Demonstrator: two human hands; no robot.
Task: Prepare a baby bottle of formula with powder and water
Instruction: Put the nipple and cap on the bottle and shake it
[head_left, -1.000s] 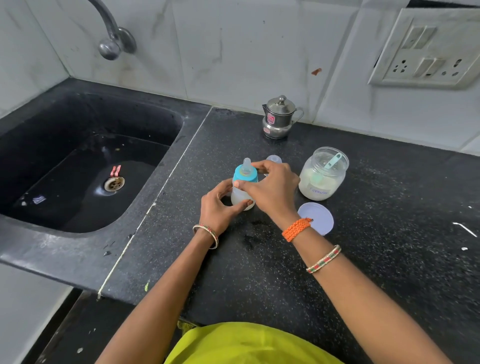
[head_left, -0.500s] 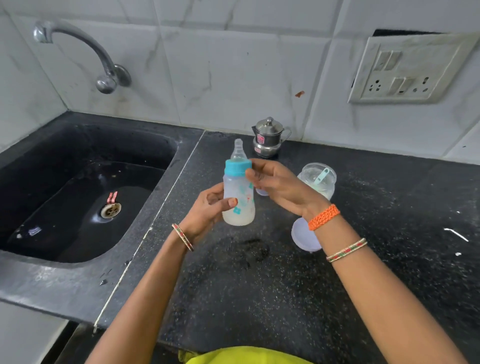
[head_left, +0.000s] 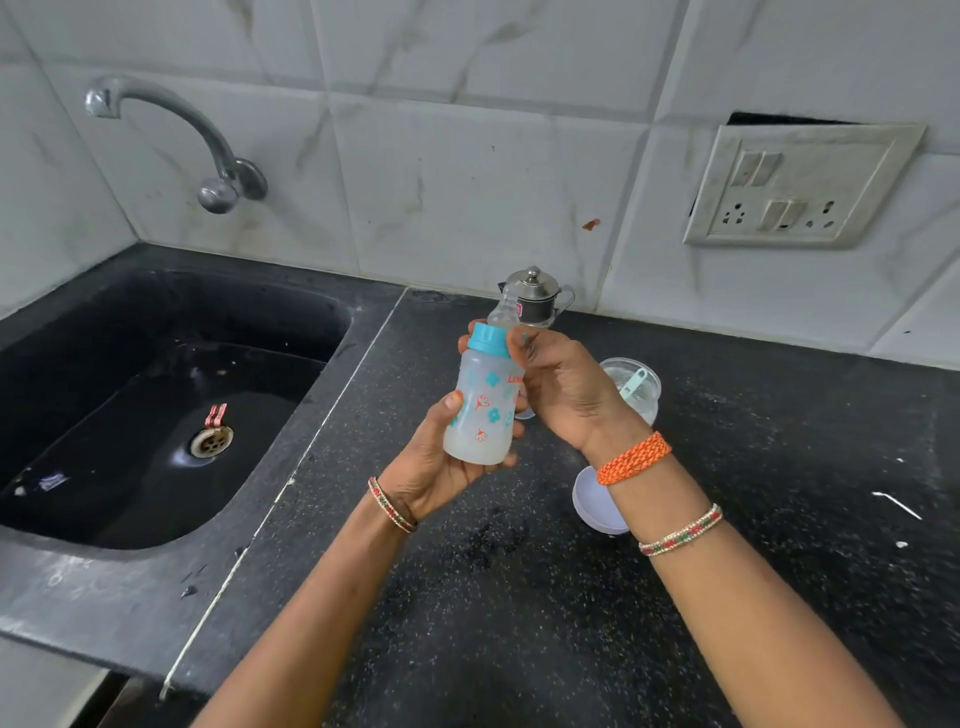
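Two hands: both on one baby bottle (head_left: 483, 410), held up in the air above the worktop (head_left: 519, 597).
Left hand (head_left: 434, 467): cups the bottle's base from below, thumb up its left side, fingers curled round the bottom.
Right hand (head_left: 563, 387): fingers wrapped round the blue screw ring (head_left: 488, 339) at the bottle's neck, thumb on the near side.
Bottle: tilted a bit, top leaning away & to the right; clear teat (head_left: 506, 306) on top; cloudy whitish liquid low in the body; blue & orange flower print, red lettering partly hidden by the right hand.
Powder jar (head_left: 636, 384): clear, open, on the worktop behind the right wrist; pale green scoop (head_left: 635, 383) leaning inside; whitish powder in it, level hard to tell.
Jar lid (head_left: 595, 504): round, pale, flat on the worktop near the jar, partly under the right forearm.
Steel pot (head_left: 537, 296): small, lidded, w/ handle, at the back by the wall tiles, right behind the teat.
Sink (head_left: 156, 415): black, left of the worktop; metal drain (head_left: 210, 442) w/ a red-striped scrap beside it.
Tap (head_left: 182, 135): on the wall above the sink, spout curving left.
Socket plate (head_left: 800, 187): on the wall, upper right.
Wrists: orange cord band (head_left: 634, 458) & beaded bangle on the right, one bangle on the left.
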